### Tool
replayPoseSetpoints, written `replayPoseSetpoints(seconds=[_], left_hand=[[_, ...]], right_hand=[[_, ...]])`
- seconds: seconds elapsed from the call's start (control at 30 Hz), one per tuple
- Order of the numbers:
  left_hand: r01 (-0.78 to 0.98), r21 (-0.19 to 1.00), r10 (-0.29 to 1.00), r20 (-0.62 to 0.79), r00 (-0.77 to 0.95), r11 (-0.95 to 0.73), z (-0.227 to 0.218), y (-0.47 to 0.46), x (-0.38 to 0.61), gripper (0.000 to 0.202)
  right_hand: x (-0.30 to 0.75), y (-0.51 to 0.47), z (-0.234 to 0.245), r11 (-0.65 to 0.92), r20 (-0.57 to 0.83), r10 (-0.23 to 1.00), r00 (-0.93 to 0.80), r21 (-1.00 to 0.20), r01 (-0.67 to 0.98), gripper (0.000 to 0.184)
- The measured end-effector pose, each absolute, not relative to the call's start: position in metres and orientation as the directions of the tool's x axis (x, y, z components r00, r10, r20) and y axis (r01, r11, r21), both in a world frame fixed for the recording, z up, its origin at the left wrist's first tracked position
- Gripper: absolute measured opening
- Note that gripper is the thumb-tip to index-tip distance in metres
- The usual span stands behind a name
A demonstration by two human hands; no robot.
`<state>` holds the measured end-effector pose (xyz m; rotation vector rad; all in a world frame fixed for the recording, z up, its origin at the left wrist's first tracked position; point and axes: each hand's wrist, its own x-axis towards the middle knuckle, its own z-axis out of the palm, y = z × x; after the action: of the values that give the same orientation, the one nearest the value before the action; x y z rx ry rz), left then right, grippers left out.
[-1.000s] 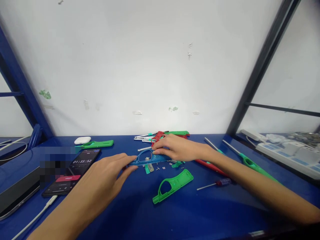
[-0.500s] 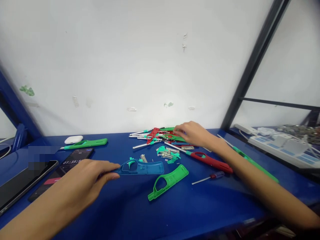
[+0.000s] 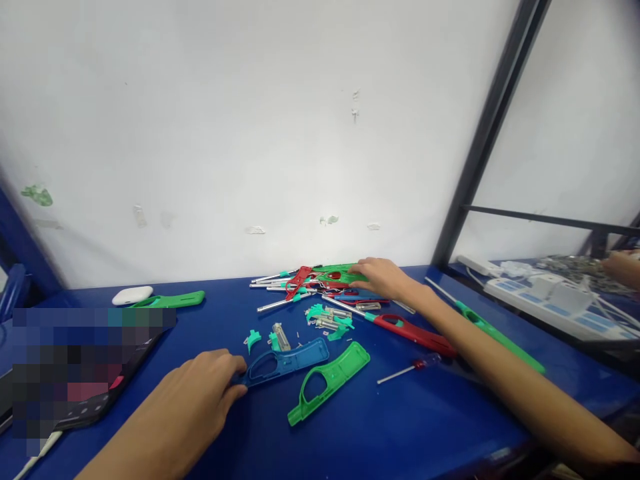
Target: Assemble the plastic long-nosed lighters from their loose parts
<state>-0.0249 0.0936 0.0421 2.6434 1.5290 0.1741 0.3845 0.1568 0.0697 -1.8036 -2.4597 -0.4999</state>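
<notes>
My left hand [image 3: 213, 387] pinches the narrow end of a blue lighter casing half [image 3: 303, 355], held low at the blue tabletop. Just in front of it lies a green lighter casing half [image 3: 345, 370], hollow side up. At the back, my right hand [image 3: 383, 277] has its fingers closed on the end of a green lighter casing [image 3: 333, 268] on the pile; its fingertips are partly hidden. Red casing pieces [image 3: 299, 282] and metal lighter tubes [image 3: 280, 305] are heaped there. Between the hands lie turquoise triggers [image 3: 254, 339] and small clear fuel tanks [image 3: 281, 337].
A red stick lighter [image 3: 415, 333] and a screwdriver [image 3: 407, 371] lie below my right forearm. Green stick lighters [image 3: 500, 339] [image 3: 183, 300] rest at both sides. On the left are a white case [image 3: 132, 295] and a phone [image 3: 80, 413]. Power strips [image 3: 555, 310] and another person's hand [image 3: 623, 267] are at right.
My left hand has lowered the blue casing half toward the tabletop, near the green half, and tilted it. My right hand stays at the pile. The view has shifted slightly.
</notes>
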Motion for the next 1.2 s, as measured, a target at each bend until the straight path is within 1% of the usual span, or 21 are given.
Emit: replayPoseSetpoints(seconds=[0.1, 0.2, 0.37, 0.47, 0.57, 0.73, 0.8, 0.87, 0.97, 1.07, 1.13, 1.2], left_hand=[[0.874, 0.115, 0.882, 0.055, 0.468, -0.471, 0.045, 0.089, -0.018, 0.027], [0.876, 0.107, 0.882, 0.065, 0.466, -0.47, 0.049, 0.086, -0.018, 0.024], [0.873, 0.016, 0.865, 0.15, 0.48, -0.487, 0.06, 0.084, -0.015, 0.036], [0.884, -0.01, 0.869, 0.177, 0.463, -0.468, 0.064, 0.082, -0.011, 0.043], [0.875, -0.03, 0.837, 0.278, 0.471, -0.482, 0.063, 0.08, -0.009, 0.047], [0.827, -0.038, 0.704, 0.503, 0.502, -0.561, 0.06, 0.079, -0.007, 0.049], [0.816, -0.038, 0.664, 0.56, 0.496, -0.577, 0.06, 0.079, -0.007, 0.05], [0.81, -0.035, 0.645, 0.585, 0.491, -0.586, 0.061, 0.078, -0.006, 0.05], [0.804, -0.034, 0.641, 0.583, 0.499, -0.594, 0.063, 0.076, -0.005, 0.048], [0.798, -0.034, 0.646, 0.567, 0.511, -0.602, 0.064, 0.075, -0.004, 0.047], [0.802, -0.024, 0.661, 0.551, 0.509, -0.597, 0.064, 0.075, -0.004, 0.047], [0.801, -0.015, 0.67, 0.539, 0.511, -0.598, 0.064, 0.076, -0.005, 0.047]], right_hand=[[0.392, 0.151, 0.086, 0.253, 0.311, 0.89, -0.333, 0.27, 0.929, 0.033], [0.394, 0.142, 0.099, 0.272, 0.389, 0.842, -0.375, 0.294, 0.916, 0.032], [0.381, 0.128, 0.108, 0.374, 0.489, 0.732, -0.475, 0.295, 0.879, 0.032], [0.368, 0.12, 0.11, 0.438, 0.528, 0.668, -0.525, 0.291, 0.85, 0.033], [0.355, 0.112, 0.111, 0.493, 0.547, 0.617, -0.566, 0.292, 0.819, 0.034], [0.335, 0.101, 0.11, 0.567, 0.538, 0.571, -0.62, 0.288, 0.772, 0.036], [0.329, 0.096, 0.109, 0.595, 0.532, 0.557, -0.638, 0.281, 0.753, 0.037], [0.323, 0.092, 0.107, 0.617, 0.532, 0.541, -0.651, 0.276, 0.737, 0.038], [0.314, 0.085, 0.105, 0.636, 0.525, 0.534, -0.663, 0.267, 0.724, 0.041], [0.313, 0.087, 0.102, 0.621, 0.503, 0.571, -0.649, 0.253, 0.742, 0.041], [0.319, 0.095, 0.1, 0.57, 0.494, 0.623, -0.607, 0.245, 0.784, 0.04], [0.332, 0.109, 0.095, 0.486, 0.492, 0.688, -0.534, 0.236, 0.842, 0.038]])
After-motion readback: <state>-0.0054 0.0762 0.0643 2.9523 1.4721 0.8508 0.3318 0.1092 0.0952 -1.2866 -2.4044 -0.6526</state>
